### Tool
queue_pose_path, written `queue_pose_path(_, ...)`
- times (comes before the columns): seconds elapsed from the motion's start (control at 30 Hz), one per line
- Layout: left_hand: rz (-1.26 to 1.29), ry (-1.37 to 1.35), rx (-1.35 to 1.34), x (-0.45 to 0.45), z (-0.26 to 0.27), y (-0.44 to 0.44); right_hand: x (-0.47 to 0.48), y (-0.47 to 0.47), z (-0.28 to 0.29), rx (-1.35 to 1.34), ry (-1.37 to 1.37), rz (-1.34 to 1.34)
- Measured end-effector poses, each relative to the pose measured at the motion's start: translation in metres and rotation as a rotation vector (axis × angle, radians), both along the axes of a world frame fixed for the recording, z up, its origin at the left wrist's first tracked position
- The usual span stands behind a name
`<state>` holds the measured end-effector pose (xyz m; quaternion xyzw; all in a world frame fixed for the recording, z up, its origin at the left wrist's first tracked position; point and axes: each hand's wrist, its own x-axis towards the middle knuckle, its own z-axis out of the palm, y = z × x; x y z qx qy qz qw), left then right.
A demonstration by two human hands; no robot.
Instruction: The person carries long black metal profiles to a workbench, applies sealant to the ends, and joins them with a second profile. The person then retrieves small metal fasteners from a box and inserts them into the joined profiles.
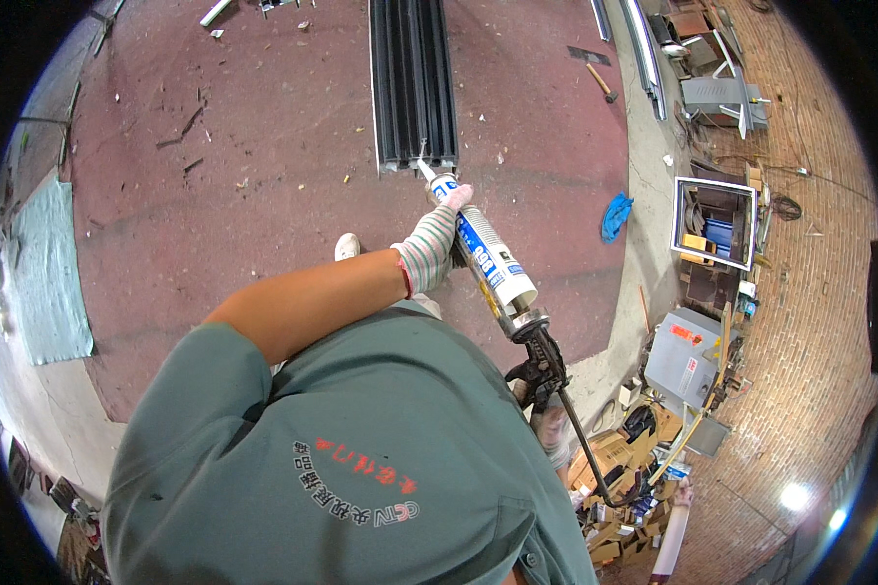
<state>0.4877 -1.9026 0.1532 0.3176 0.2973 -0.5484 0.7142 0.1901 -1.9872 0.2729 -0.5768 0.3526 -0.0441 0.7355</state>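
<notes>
My left hand [430,240], in a striped knit glove, wraps around the front of a blue-and-white sealant cartridge [492,252]. That cartridge sits in a caulking gun [538,358] which slants from my right side up towards the middle of the view. At its black trigger handle is my gloved right hand [550,430], partly hidden by the gun and my shirt. The white nozzle [426,170] points at the near end of a bundle of dark metal profiles [413,80]. The tip appears to touch or nearly touch them, with a streak of clear or whitish material there.
A hammer [601,82] and a blue cloth [616,217] lie right on the reddish floor covering [263,146]. Along the right stand a white frame [752,227], a grey metal box [684,358] and piled cardboard [607,461]. A pale green sheet [50,270] lies at left.
</notes>
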Motion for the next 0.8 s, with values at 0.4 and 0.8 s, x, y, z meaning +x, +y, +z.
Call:
queue_pose_path(0.4, 0.036, 0.05, 0.016, -0.005, 0.001, -0.001, -0.017, -0.004, -0.006, 0.002, -0.003, -0.014)
queue_pose_path(0.8, 0.053, 0.025, -0.04, -0.014, -0.013, 0.0, -0.006, -0.01, -0.053, 0.199, 0.102, -0.098)
